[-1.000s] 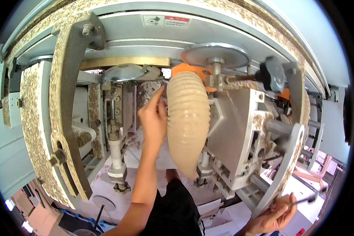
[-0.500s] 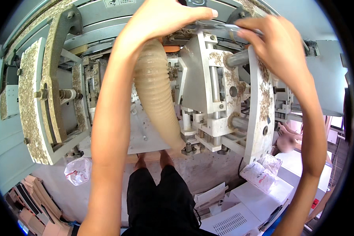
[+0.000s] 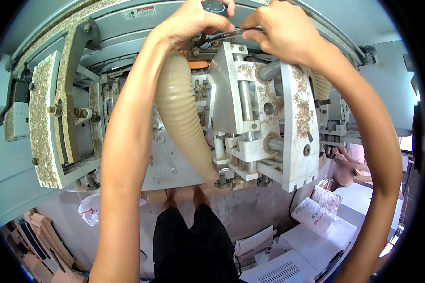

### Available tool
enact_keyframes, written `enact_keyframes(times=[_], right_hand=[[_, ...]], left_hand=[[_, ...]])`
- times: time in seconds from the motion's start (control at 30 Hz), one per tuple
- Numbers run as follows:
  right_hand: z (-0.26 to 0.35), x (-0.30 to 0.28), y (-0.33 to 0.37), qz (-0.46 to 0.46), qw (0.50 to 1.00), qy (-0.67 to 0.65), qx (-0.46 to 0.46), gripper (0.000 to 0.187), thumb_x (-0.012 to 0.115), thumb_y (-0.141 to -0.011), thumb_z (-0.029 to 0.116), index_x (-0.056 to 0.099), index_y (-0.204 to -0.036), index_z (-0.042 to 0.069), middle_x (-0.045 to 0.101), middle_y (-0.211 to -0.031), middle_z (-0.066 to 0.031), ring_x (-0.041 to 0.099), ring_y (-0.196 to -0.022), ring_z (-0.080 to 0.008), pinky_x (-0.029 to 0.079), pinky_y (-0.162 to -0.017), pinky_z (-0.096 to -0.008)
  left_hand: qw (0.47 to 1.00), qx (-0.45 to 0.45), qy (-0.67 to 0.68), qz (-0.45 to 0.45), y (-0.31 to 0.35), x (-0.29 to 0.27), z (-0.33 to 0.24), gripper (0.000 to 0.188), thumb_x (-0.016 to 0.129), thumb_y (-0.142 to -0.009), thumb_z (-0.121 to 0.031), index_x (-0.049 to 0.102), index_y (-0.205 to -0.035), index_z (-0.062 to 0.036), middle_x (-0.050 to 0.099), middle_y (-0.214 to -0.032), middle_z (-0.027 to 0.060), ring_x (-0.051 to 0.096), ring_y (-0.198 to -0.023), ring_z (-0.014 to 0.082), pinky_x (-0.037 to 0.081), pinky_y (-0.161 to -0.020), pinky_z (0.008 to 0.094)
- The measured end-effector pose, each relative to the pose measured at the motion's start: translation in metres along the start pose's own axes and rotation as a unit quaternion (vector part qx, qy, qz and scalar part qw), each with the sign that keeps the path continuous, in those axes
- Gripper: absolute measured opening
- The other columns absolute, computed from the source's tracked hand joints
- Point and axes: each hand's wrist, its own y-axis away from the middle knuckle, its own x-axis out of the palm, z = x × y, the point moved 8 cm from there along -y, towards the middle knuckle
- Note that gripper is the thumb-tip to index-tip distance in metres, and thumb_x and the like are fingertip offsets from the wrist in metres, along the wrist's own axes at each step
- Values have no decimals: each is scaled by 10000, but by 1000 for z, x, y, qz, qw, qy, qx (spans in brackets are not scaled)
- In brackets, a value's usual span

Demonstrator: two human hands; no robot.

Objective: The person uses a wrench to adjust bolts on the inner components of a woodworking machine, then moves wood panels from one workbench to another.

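Note:
Both my arms reach up to the machine at the top of the view. My right hand point(image 3: 284, 29) is closed on the end of a metal wrench point(image 3: 229, 34). The wrench slants down to the left, its far end by dark fittings just below my left hand. My left hand point(image 3: 193, 22) curls round a dark part with a round, marked top point(image 3: 215, 7); its thumb lies close above the wrench. Some left fingers are hidden behind the hand. A ribbed beige hose point(image 3: 179, 104) hangs below my left wrist, next to an orange part point(image 3: 199, 64).
Dusty metal brackets point(image 3: 300, 127) stand on the right, a similar frame point(image 3: 45, 127) on the left. Another wrench point(image 3: 169, 158) lies on a grey plate. Below are a plastic bag point(image 3: 89, 210), stacked boards point(image 3: 45, 236) and a white cabinet point(image 3: 278, 269). Another person point(image 3: 345, 172) is at right.
My right hand has moved left with the wrench, nearer to my left hand. The wrench now reaches below my left hand, whose fingers show curled round the dark part.

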Motion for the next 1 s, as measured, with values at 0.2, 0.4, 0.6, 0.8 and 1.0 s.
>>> enact_keyframes(times=[0.2, 0.4, 0.6, 0.8, 1.0], right_hand=[[-15, 15, -4, 14, 1000, -5, -20, 189, 696, -867, 227, 763, -958, 76, 696, -807, -170, 676, -826, -341, 524, -760, -432], [-22, 20, -3, -14, 994, -75, -72, 290, 676, -893, 304, 756, -961, 34, 702, -804, -174, 683, -798, -354, 535, -734, -444], [-25, 16, -1, 105, 987, -123, -7, 199, 668, -813, 232, 711, -804, 38, 644, -712, -214, 635, -678, -372, 483, -649, -470], [-24, 15, -4, 80, 994, -79, -13, 234, 677, -819, 258, 722, -815, 28, 665, -742, -213, 651, -710, -375, 506, -671, -464], [-31, 19, -10, 69, 996, -49, -18, 285, 679, -824, 320, 736, -826, 40, 694, -772, -195, 673, -765, -375, 535, -715, -463]], left_hand=[[993, -19, 117, 26, -3, 4, -1, 289, 703, -632, 22, 552, -848, -99, 524, -780, -38, 516, -698, 67, 433, -635, 229], [992, -7, 116, 42, -4, 7, -1, 301, 677, -618, 41, 531, -838, -103, 493, -762, -29, 516, -728, 85, 425, -671, 223], [988, -33, 148, 31, -2, 9, 2, 292, 650, -647, 46, 518, -854, -110, 479, -752, -27, 461, -671, 75, 375, -613, 221], [992, -7, 125, 24, 0, 8, 0, 282, 633, -676, 53, 535, -876, -120, 520, -768, -14, 511, -688, 82, 383, -597, 226], [992, -14, 123, -18, 1, 4, 5, 292, 626, -652, 59, 541, -865, -121, 509, -766, -15, 498, -671, 85, 395, -573, 221]])
